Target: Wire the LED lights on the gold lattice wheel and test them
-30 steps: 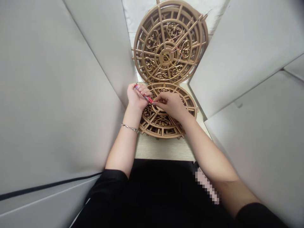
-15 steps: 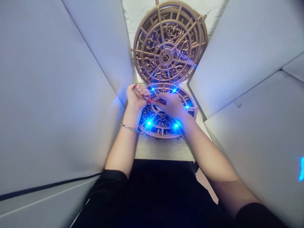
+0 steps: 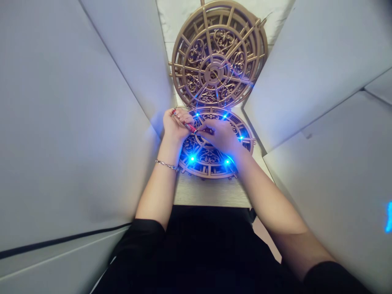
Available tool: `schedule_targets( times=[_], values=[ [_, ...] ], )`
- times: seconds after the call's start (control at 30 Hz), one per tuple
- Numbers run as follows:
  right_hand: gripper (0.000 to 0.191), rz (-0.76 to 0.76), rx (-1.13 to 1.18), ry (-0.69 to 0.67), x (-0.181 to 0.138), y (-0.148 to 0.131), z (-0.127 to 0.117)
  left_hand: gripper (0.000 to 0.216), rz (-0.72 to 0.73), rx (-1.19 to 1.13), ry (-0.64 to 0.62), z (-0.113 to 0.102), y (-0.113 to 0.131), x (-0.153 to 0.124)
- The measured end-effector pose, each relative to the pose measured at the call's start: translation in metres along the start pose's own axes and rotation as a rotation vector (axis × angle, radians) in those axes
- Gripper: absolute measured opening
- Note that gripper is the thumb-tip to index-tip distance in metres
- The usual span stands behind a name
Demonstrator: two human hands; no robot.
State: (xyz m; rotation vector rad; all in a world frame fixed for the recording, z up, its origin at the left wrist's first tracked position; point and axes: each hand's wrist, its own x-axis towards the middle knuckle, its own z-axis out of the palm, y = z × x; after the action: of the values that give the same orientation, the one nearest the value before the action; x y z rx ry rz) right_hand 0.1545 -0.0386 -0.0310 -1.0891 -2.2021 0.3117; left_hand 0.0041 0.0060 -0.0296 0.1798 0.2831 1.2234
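Observation:
A round gold filigree wheel (image 3: 211, 165) lies flat on the narrow wooden table (image 3: 211, 192), with several blue lights glowing around it. My left hand (image 3: 175, 124) is closed around a thin red stick-like tool (image 3: 187, 124) at the wheel's left rim. My right hand (image 3: 221, 134) rests over the wheel's centre, its fingertips pinched at the red tool's tip; what they pinch is hidden. A silver bracelet (image 3: 167, 164) sits on my left wrist.
A second gold filigree wheel (image 3: 218, 53), with thin wires at its hub, stands leaning at the back of the table. Tall white panels (image 3: 76, 122) close in on both sides. A blue reflection (image 3: 388, 216) shows at the far right.
The blue lights on the flat wheel came on between one second and half a second ago and remain lit. Both hands have kept their places.

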Motion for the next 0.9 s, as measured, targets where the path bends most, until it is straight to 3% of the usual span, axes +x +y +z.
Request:
schedule_targets(
  times=[0.9],
  values=[
    [0.013,0.009,0.017,-0.013,-0.0002,-0.0002,-0.0008,0.034,0.032,0.070,0.015,0.0040,-0.0021,-0.0028]
  ],
)
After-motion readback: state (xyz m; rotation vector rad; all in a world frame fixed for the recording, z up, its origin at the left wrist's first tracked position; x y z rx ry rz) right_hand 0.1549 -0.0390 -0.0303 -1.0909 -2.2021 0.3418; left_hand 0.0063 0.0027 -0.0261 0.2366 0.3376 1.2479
